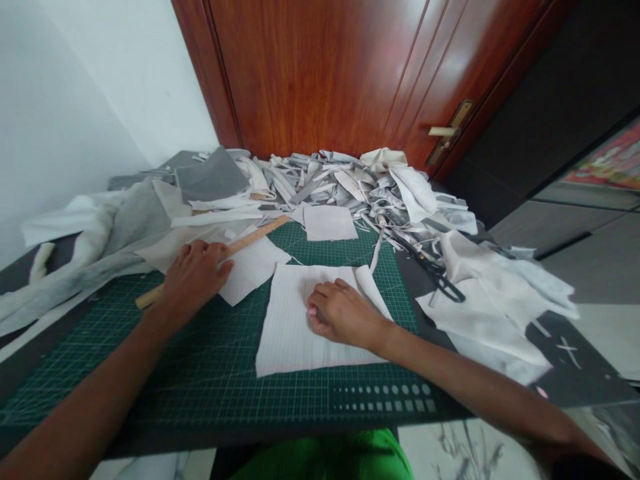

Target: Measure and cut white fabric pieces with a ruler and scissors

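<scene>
My left hand [196, 273] lies over a wooden ruler [257, 232], its fingers bent round the strip and its thumb to the right. Under the ruler is a small white cloth piece [253, 267]. My right hand [343, 310] rests on a larger, finely striped white fabric piece [285, 327], with the fingers curled in. What those fingers may hold is hidden. The fabric's upper right edge is folded over, next to a narrow strip [377, 252]. Both pieces lie on a green cutting mat [215, 373]. Beyond the larger one sits a pale fabric square [330, 223].
Black-handled scissors [440, 277] lie right of the mat, beside loose pale fabric [493, 293]. A heap of fabric scraps [330, 177] fills the table's back, against a wooden door [310, 73]. Grey and white cloth [130, 220] is piled at the left by the wall.
</scene>
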Motion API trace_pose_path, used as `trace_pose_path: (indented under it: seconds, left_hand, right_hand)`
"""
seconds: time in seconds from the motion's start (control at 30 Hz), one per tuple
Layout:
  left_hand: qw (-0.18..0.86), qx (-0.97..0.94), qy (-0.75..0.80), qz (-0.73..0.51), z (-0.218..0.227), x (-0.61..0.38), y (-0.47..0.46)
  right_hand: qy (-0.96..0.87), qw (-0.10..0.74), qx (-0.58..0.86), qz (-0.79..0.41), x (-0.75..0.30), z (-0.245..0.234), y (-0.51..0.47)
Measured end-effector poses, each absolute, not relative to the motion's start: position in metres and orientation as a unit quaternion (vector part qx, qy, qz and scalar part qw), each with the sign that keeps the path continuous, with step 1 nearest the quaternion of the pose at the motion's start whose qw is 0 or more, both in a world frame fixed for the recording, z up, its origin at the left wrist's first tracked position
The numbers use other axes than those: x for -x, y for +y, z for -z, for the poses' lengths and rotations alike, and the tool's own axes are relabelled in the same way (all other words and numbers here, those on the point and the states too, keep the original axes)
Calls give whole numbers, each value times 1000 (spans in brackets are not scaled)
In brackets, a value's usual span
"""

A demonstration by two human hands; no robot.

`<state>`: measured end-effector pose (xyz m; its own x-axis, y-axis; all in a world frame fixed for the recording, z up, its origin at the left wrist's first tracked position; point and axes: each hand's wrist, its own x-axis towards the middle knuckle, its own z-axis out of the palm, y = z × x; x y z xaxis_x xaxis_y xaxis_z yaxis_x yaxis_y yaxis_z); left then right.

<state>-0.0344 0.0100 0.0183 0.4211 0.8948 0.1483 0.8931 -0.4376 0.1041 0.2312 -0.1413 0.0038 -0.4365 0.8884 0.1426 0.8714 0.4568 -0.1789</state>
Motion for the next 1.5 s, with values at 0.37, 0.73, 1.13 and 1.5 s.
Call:
trace_pose_path:
  seconds: [0.37,0.73,1.13,1.5]
  left_hand:
    - [-14,-808,582,-88,-38,22,1]
    - [97,-912,390,-87,-20,-36,-54]
    - [191,-894,400,55,-23,-86,-77]
    - [385,-856,343,42,-3,-83,-79]
  right_hand:
    - [-814,217,532,-79,-318,4,-150]
    - [-781,374,432,-253,-371,18,-141]
    - [-855,325,365,-175,-334,21,-153]
    - [-827,305,446,-154,-345,22,-151]
